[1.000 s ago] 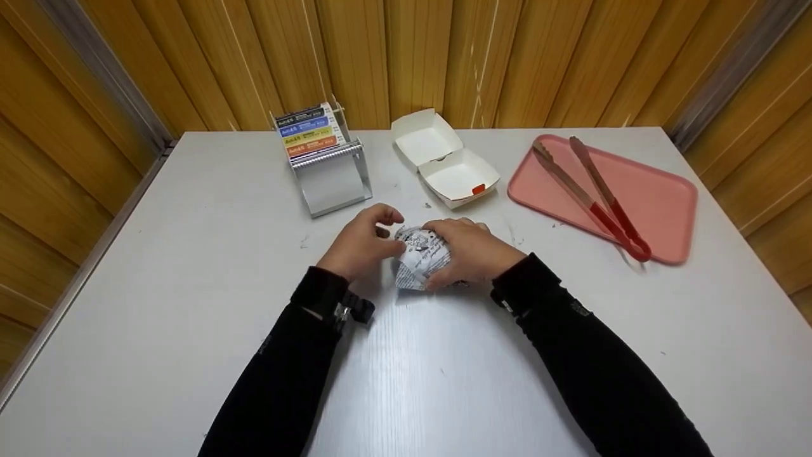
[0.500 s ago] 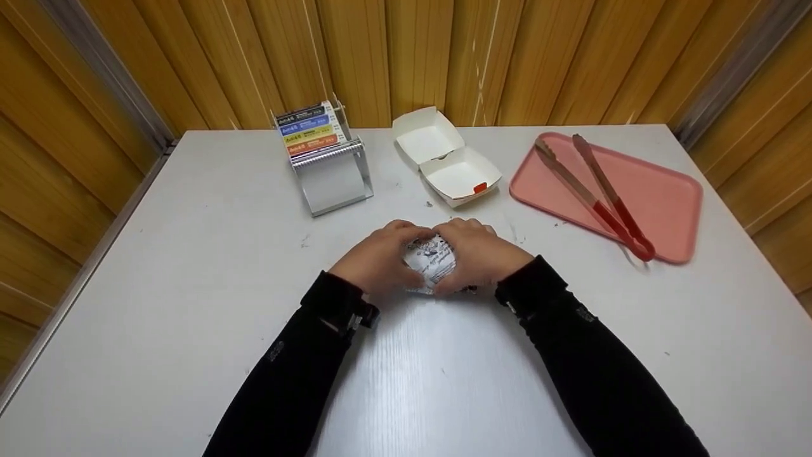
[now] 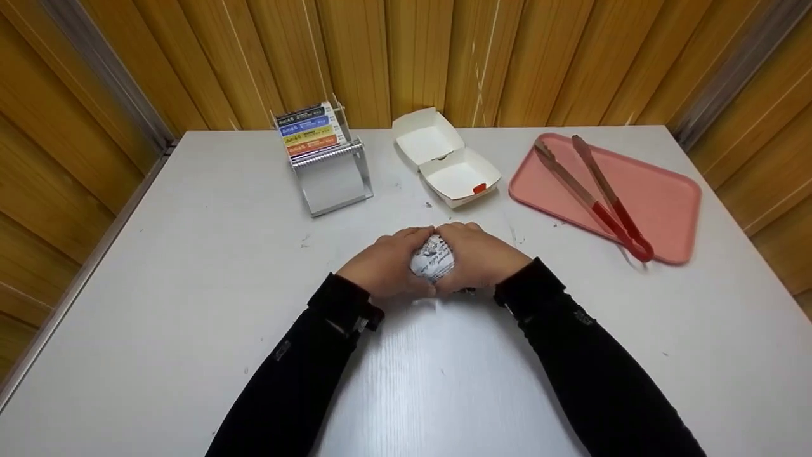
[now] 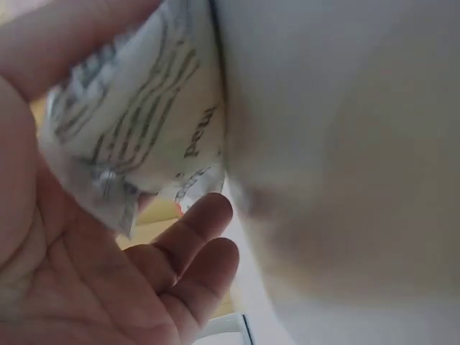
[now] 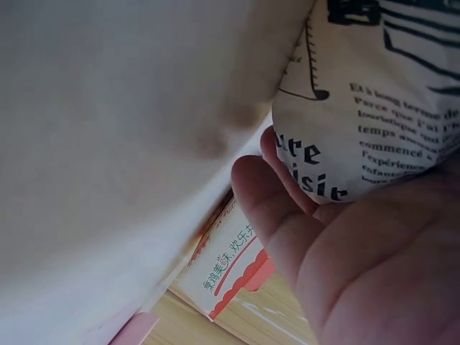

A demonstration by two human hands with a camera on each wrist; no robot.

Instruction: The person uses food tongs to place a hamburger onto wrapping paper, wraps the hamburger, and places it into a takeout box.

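Observation:
A rounded bundle wrapped in white paper with black print (image 3: 433, 259) sits on the white table, mid-view in the head camera. My left hand (image 3: 392, 263) cups its left side, thumb near me and fingers on the far side. From the right, my right hand (image 3: 479, 259) holds it the same way, and the two hands' fingertips meet around it. In the left wrist view a folded paper corner (image 4: 115, 198) lies against the palm. The right wrist view shows printed text on the smooth paper (image 5: 374, 122) inside the curved fingers. The wrapper hides its contents.
Behind the hands stands an open white carton (image 3: 460, 174) with a red tab. A pink tray (image 3: 666, 209) at right carries red-handled tongs (image 3: 612, 222). A metal holder (image 3: 333, 184) with colored label rolls stands back left. A wood-patterned wall (image 3: 419, 57) closes off the back.
My left hand has moved right, from beside the loose paper edge to around the bundle. The flared left side of the paper is now folded in under that hand. My right hand stays nearly still.

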